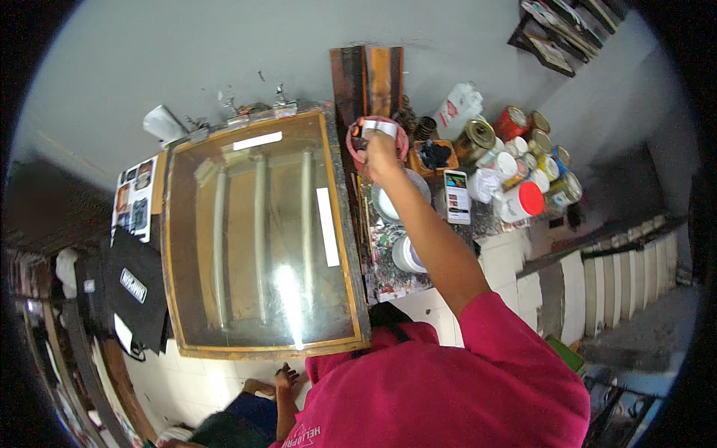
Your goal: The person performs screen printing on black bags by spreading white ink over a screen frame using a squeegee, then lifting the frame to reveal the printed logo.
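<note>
My right hand [379,155] reaches over a pinkish-red tub [401,142] at the back of the worktable. Its fingers are closed at a white piece [382,128] and an orange-and-black piece [359,128]; I cannot make out what exactly they grip. Low by my side hangs my left hand [285,376], fingers apart, with nothing seen in it. Above it is the near edge of a large wood-framed screen [239,284], clamped at its far side. Through its glossy, see-through surface three pale bars show.
Right of the tub are an orange container [445,158] with dark stuff, a phone [457,198], several paint cans [476,138] and a red-lidded jar [520,201]. White tubs [405,254] stand under my right forearm. Two boards [385,78] lean on the wall. A black bag [138,287] hangs left.
</note>
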The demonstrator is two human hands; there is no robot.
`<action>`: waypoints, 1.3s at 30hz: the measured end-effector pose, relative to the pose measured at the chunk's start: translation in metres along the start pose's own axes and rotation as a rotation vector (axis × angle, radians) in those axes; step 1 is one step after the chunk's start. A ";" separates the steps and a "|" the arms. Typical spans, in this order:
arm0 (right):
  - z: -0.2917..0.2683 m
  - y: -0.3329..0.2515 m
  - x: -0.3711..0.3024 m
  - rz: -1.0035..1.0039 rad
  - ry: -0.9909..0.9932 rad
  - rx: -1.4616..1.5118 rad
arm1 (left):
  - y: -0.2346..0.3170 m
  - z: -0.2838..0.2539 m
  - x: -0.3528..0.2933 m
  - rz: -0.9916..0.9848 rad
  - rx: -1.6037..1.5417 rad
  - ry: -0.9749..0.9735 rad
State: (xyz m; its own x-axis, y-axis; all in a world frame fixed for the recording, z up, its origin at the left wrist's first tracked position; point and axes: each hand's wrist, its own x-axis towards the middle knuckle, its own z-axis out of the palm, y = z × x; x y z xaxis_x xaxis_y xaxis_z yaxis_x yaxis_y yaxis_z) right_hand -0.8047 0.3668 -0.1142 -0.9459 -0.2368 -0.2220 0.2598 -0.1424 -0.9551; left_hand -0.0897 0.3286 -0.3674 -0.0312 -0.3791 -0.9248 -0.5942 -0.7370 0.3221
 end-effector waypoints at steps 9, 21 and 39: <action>-0.014 0.007 -0.029 -0.326 -0.035 -0.234 | 0.039 -0.031 0.024 0.015 0.032 -0.004; -0.084 -0.066 -0.165 -0.004 0.194 0.053 | 0.066 -0.041 0.034 0.419 0.100 0.293; -0.221 -0.024 -0.259 -0.170 0.654 0.050 | 0.137 -0.086 0.045 0.076 1.258 -0.399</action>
State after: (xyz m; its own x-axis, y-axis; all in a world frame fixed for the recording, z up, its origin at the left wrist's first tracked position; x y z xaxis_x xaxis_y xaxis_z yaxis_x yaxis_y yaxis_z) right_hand -0.6089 0.6434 -0.0775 -0.8931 0.4212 -0.1581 0.0913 -0.1744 -0.9804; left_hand -0.1034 0.1627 -0.3481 -0.2017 -0.0464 -0.9784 -0.9093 0.3802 0.1694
